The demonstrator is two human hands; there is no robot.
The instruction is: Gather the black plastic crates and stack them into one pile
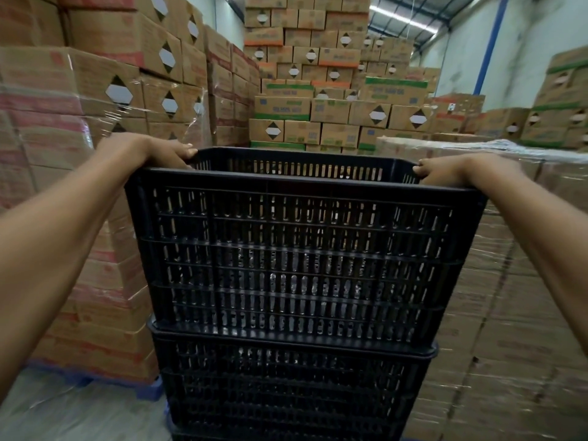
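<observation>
We note the top black slotted plastic crate [302, 249] sitting nested on a second black slotted plastic crate [292, 389] beneath it; further crates below are out of view. Its long axis runs left to right, spanning between both grips. Left hand [149, 151] is clamped over the far-left rim corner, right hand [458, 170] clamped over the far-right rim corner, fingers curled inside. Neither hand is nearer; the hold looks symmetric. We judge the crate is seated or nearly so, and any next move must stay level. Shrink-wrapped brown cardboard cartons [95, 100] flank both sides, close to the arms.
</observation>
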